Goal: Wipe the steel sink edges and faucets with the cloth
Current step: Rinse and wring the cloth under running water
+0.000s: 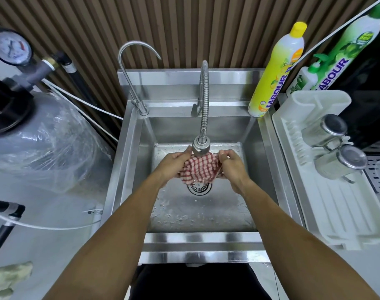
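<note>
A red-and-white checked cloth (199, 168) hangs bunched over the middle of the steel sink (203, 238), right under the head of the flexible faucet (204, 98). My left hand (174, 163) grips the cloth's left side and my right hand (232, 164) pinches its right side. The cloth covers part of the round drain (200, 188). A thin gooseneck faucet (128, 68) stands at the sink's back left corner. Water drops lie on the basin floor.
A yellow dish soap bottle (275, 72) stands at the sink's back right corner, with green bottles (345, 53) behind. A white drying rack (327, 169) with two steel cups (330, 131) sits on the right. A plastic-wrapped tank (39, 135) with a pressure gauge (11, 46) stands left.
</note>
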